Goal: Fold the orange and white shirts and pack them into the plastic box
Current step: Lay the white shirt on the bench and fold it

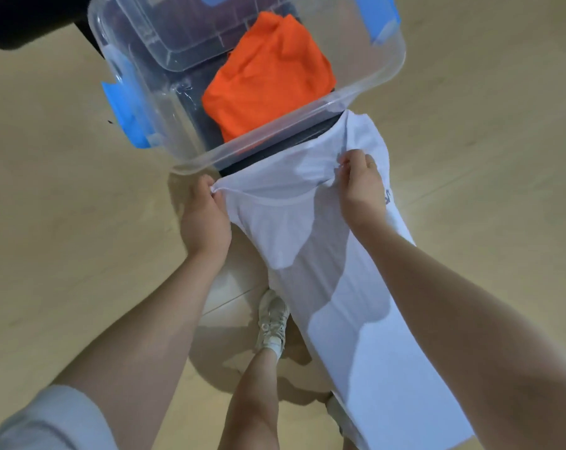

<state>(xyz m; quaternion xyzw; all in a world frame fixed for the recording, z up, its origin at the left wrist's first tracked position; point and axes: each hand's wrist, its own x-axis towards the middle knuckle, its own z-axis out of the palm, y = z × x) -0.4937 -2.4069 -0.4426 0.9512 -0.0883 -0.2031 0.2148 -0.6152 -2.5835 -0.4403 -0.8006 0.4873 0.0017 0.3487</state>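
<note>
The orange shirt (268, 82) lies folded inside the clear plastic box (307, 121), on its right side. The white shirt (327, 271) hangs in the air just in front of the box and drapes down over my legs. My left hand (207, 219) pinches the shirt's upper left edge near the box's front rim. My right hand (362, 186) grips the upper right part of the same shirt. Its neckline stretches between the two hands.
The box has blue latches (126, 108) on its left and right sides and stands on a dark surface. A clear lid (178, 30) rests in the box's far part. Beige floor lies all around. My leg and a white sneaker (272, 323) are below the shirt.
</note>
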